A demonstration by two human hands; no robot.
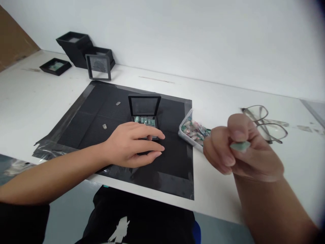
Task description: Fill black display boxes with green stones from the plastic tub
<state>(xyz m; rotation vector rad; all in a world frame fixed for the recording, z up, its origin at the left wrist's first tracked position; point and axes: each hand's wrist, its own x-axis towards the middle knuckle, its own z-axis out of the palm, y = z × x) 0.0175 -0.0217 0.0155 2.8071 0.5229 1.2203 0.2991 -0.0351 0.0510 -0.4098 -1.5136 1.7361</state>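
Observation:
My right hand (243,149), raised close to the camera, pinches a small pale green stone (240,146) between thumb and fingers. My left hand (135,144) is palm down with its fingers apart, over the front of a small black hinged case (144,105). The case's lid stands up, and several green stones (144,120) lie in rows inside; my left hand hides part of it. Just left of my right hand, a clear plastic tub (189,135) holds many mixed coloured pieces, some partly covered by the hand.
A black ribbed mat (167,162) with taped edges lies under the case, with two small pale pieces (104,126) on it. Eyeglasses (266,123) rest on the white table behind my right hand. Black frame boxes (76,51) are stacked at the back left by the wall.

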